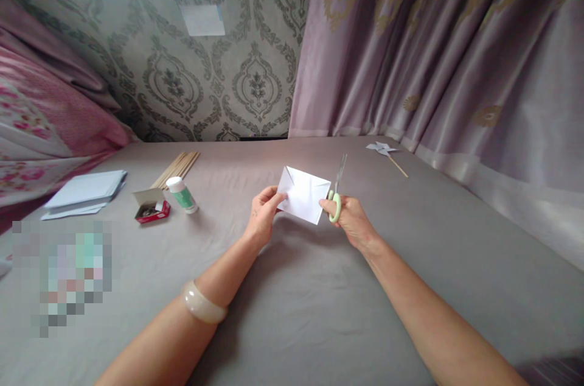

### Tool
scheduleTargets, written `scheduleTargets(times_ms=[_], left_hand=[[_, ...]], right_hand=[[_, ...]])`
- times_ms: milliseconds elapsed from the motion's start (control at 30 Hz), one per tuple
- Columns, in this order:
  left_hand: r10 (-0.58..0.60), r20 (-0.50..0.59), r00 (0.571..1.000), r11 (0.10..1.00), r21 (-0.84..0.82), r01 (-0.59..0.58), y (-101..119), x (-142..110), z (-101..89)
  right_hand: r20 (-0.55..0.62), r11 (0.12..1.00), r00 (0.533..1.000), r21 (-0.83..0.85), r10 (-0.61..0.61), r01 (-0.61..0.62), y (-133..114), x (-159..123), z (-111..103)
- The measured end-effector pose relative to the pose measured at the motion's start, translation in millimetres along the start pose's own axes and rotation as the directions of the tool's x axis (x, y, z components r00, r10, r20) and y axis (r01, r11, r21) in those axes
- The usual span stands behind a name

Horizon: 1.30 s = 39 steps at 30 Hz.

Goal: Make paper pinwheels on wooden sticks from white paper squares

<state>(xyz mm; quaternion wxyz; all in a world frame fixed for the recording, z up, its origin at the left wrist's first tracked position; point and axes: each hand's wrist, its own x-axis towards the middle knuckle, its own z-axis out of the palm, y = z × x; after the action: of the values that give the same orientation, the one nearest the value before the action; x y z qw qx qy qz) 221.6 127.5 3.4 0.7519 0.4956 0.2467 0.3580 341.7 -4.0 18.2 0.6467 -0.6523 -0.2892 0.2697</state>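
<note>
I take the bottle (pixel 182 194), with its white cap and green label, as my landmark; it stands upright on the grey cloth (pixel 296 325). The white paper (pixel 305 194) is well to the right of the bottle, in both my hands, with creases running in from its far corners.

My left hand (pixel 264 212) is closed in a pinch on the paper's left edge, thumb on top and the other fingers mostly hidden. My right hand (pixel 351 218) is curled shut around the green handles of the scissors (pixel 336 194), and its thumb also presses the paper's right edge. The scissor blades point away from me, slightly parted at the tips.

Just left of the bottle sits the red box (pixel 152 209), its flap raised and small dark things inside. The wooden sticks (pixel 176 170) lie just behind the bottle, side by side. Farther left of it is the paper stack (pixel 84 191), its sheets unevenly aligned. Far to the right of the bottle, and farther from me, the pinwheel (pixel 383 150) lies with its stick angled towards me.
</note>
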Motion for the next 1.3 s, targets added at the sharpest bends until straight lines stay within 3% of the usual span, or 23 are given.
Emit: scheduleTargets(times_ms=[300,500,900,1000,1100,1300], left_hand=[[-0.120,0.028,0.992,0.978,-0.166,0.123,1,-3,6.2],[-0.184,0.084,0.979,0.974,-0.117,0.193,-7,-12,14.3],[-0.140,0.095,0.986,0.987,-0.062,0.146,-11,-17,19.0],[-0.080,0.051,0.995,0.994,-0.076,0.084,-6,-12,15.2],[-0.019,-0.016,1.000,0.994,-0.105,0.017,2,-5,10.9],[0.027,-0.084,0.996,0.990,-0.135,-0.038,15,1,8.9]], right_hand=[[-0.120,0.998,0.992,0.052,-0.041,0.047,1,0,8],[-0.209,0.990,0.975,0.102,-0.076,0.099,7,1,10],[-0.227,0.988,0.965,0.060,-0.128,0.145,13,1,14],[-0.153,0.994,0.982,-0.024,-0.110,0.108,13,1,11],[0.019,0.978,0.999,-0.206,-0.031,0.034,11,-3,9],[0.363,0.867,0.931,-0.476,0.045,0.144,3,-17,14]])
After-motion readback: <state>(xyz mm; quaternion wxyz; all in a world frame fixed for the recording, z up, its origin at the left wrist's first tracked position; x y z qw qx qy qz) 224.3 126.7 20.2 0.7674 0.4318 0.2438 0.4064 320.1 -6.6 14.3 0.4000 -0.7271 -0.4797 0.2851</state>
